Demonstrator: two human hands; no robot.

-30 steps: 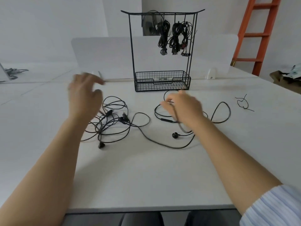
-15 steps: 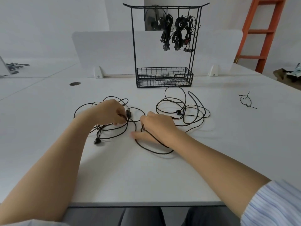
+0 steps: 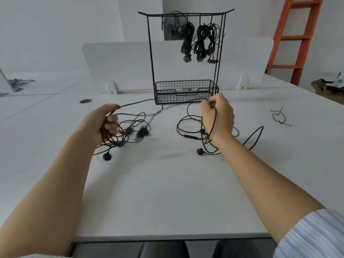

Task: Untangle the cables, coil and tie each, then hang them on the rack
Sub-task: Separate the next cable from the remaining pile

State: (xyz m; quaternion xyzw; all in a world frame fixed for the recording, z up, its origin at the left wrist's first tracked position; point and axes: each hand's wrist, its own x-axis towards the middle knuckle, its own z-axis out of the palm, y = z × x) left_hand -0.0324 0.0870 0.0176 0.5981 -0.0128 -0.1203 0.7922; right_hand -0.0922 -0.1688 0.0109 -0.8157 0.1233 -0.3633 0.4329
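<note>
My hands have come up off the table (image 3: 167, 192) and drawn apart. My left hand (image 3: 106, 123) now grips a bunch of black cable loops (image 3: 119, 136), lifting part of the tangle. My right hand (image 3: 218, 116) pinches a strand (image 3: 214, 123) it has raised. An earbud (image 3: 200, 151) now lies nearer me.

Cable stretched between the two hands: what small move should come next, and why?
Probably draw the right hand a little further from the left hand, slowly. A strand runs nearly taut between them, while a tangle of loops hangs from the left hand, so a gentle pull would likely show where the strand catches.
</note>
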